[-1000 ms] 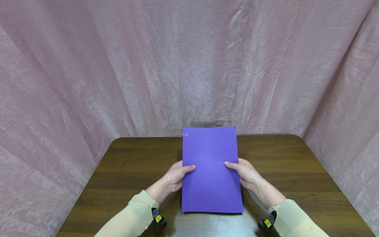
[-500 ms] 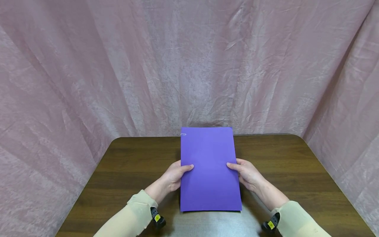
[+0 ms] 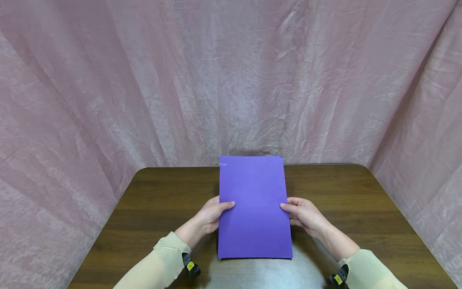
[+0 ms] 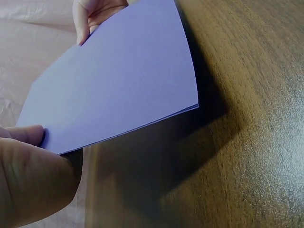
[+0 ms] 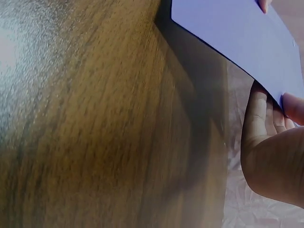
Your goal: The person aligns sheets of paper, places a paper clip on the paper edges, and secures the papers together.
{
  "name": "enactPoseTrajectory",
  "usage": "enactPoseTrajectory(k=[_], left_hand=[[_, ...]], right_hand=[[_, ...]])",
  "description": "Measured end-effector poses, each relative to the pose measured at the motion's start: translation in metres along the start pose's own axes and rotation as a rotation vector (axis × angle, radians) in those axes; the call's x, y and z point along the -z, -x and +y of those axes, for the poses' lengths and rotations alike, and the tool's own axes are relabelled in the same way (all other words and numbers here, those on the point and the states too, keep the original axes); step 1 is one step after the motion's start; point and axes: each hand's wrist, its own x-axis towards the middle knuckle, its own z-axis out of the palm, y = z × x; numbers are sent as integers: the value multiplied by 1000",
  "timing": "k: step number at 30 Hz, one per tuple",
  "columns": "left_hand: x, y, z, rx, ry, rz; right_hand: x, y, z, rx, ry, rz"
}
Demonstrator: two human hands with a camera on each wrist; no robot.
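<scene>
Purple paper stack (image 3: 254, 208) w/ a paperclip (image 3: 223, 164) held above the wood table (image 3: 151, 200), left hand (image 3: 211, 214) & right hand (image 3: 306, 214) pinching its side edges.

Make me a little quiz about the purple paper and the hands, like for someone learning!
1. True or false: the purple paper lies flat on the table.
2. Which hands hold the paper? A) left only B) right only C) both
3. What small thing is clipped at the paper's far left corner?

Key:
1. False; the wrist views show it lifted, with shadow beneath.
2. C; left hand and right hand pinch its side edges.
3. A paperclip.
</scene>
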Motion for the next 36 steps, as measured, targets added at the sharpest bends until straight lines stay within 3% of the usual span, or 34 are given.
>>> enactPoseTrajectory(k=[36], left_hand=[[2,1,6,17,6,-32]], right_hand=[[0,-2,3,14,-17,35]])
